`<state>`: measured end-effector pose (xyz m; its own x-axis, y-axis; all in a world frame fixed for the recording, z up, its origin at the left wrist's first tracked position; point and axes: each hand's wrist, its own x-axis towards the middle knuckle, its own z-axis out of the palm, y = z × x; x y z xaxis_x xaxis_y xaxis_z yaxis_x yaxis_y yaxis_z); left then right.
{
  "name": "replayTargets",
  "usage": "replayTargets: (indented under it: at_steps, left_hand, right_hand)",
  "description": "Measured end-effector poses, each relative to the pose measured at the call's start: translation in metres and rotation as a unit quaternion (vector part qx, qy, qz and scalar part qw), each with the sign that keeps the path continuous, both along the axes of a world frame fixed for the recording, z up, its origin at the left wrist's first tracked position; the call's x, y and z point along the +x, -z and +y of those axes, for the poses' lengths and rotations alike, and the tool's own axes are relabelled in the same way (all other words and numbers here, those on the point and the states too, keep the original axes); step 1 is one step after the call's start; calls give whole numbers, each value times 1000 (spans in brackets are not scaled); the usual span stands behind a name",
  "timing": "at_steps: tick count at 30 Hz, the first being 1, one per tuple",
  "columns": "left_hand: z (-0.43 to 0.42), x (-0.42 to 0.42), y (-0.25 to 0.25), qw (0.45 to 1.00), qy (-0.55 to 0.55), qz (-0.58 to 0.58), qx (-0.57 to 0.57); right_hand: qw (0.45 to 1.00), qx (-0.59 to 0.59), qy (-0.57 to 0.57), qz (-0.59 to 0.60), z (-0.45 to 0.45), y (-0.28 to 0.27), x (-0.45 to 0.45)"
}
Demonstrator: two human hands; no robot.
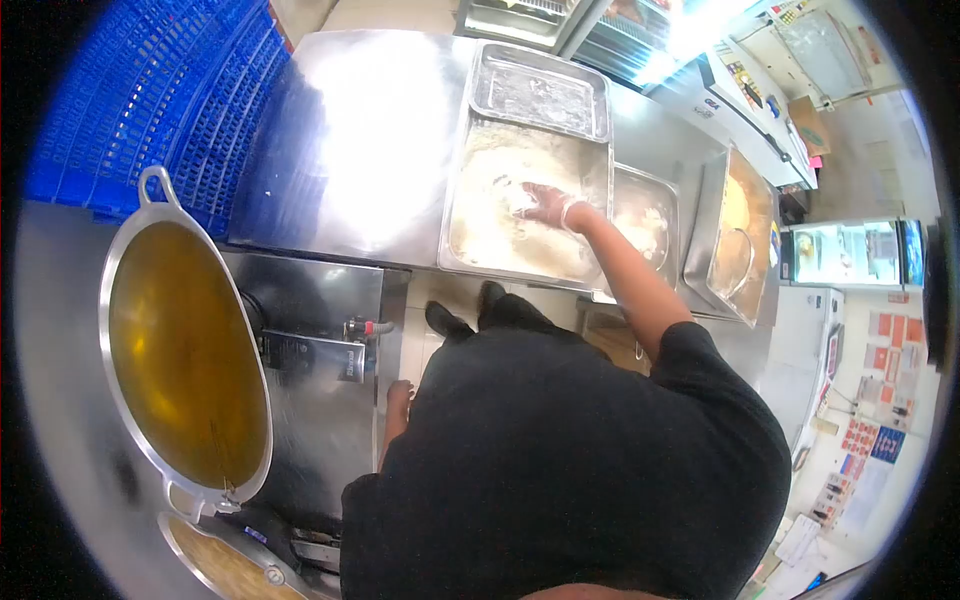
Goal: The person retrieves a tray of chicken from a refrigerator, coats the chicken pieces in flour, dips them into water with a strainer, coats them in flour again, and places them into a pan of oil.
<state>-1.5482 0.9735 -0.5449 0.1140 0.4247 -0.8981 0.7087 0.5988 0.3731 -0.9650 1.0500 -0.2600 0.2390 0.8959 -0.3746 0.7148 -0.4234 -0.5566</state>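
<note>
My right hand [548, 206], in a thin clear glove, reaches into a large steel tray [452, 240] of white flour [500, 235]. Its fingers are bent and dusted white around a pale, flour-covered bit that I cannot make out. A smaller metal tray [540, 92] with a white-dusted bottom rests across the far end of the flour tray. Down at my side, beside the cooker's edge, hangs my left hand [398, 400]. Its fingers are loosely bent and apart, with nothing visible in them.
On the left a wide two-handled pan [185, 350] of yellow oil sits by the cooker, with another pan [215, 562] below it. Blue plastic crates [150, 110] stand behind. To the right are a steel pan [640, 215] with floured pieces and a deep tray [712, 235] with yellowish contents.
</note>
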Motion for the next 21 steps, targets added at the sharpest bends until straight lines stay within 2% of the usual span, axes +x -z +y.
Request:
replayTargets:
  at_steps: [3,4,6,9,10,12,13,15,16,19,20,21]
  left_hand:
    - [-12,-18,74,987,-153,-34,-34]
    - [-13,-22,87,996,-63,-39,53]
    - [-14,-25,99,966,117,-46,226]
    - [-3,-24,106,878,401,-1,262]
    - [1,-22,92,906,346,6,242]
    - [10,-7,37,951,232,19,203]
    - [14,-2,23,956,216,21,197]
    - [9,-9,32,956,213,12,202]
    - [7,-12,39,954,217,7,206]
    - [2,-19,47,952,221,0,212]
    - [1,-22,48,951,223,-1,212]
    - [1,-22,49,950,226,-2,214]
  right_hand:
    - [999,-29,-31,-31,7,-22,13]
    - [998,-25,-26,-53,12,-26,14]
    - [997,-52,5,-56,15,-48,11]
    - [994,-70,-9,-87,0,-38,12]
    - [992,-72,-23,-103,-8,-25,17]
    - [966,-218,-77,-118,-23,20,27]
    - [944,-288,-104,-126,-25,37,30]
    - [960,-244,-84,-105,-43,50,3]
    - [968,-239,-22,-78,-35,2,-27]
    - [962,-245,-86,-87,-32,19,-46]
    - [964,-226,-93,-108,-36,33,-46]
    - [971,-199,-103,-79,-39,46,-42]
